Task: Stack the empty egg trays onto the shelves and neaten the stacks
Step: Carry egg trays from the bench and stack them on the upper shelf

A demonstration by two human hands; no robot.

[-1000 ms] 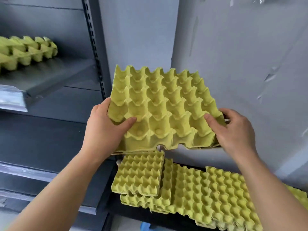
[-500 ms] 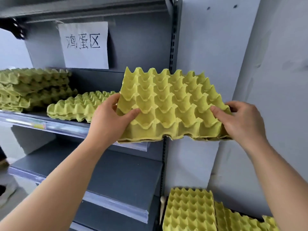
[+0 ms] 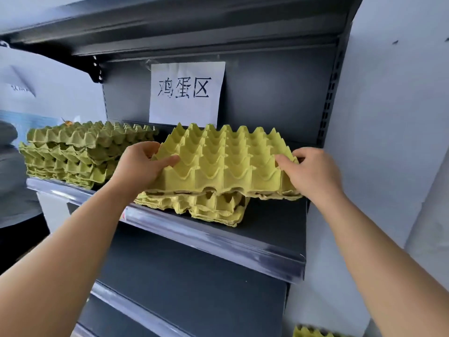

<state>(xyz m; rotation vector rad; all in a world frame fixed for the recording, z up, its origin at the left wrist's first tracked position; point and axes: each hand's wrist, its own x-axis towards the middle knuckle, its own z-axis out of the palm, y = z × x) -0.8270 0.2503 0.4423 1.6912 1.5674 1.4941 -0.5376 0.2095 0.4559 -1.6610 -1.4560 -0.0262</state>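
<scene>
My left hand point(image 3: 138, 166) grips the left edge of a yellow-green moulded-pulp egg tray point(image 3: 226, 161), thumb pressed into a cup on top, the other fingers curled round the side with their tips hidden. My right hand point(image 3: 313, 173) grips the right edge likewise. The tray hangs level over a low stack of matching pulp trays point(image 3: 213, 207) on the dark grey metal shelf point(image 3: 267, 229), overhanging it rightward; I cannot tell whether they touch. A taller tray stack point(image 3: 73, 154) stands just left. A white handwritten paper sign point(image 3: 185, 91) hangs behind. One more tray point(image 3: 313, 333) is cut off at the bottom.
</scene>
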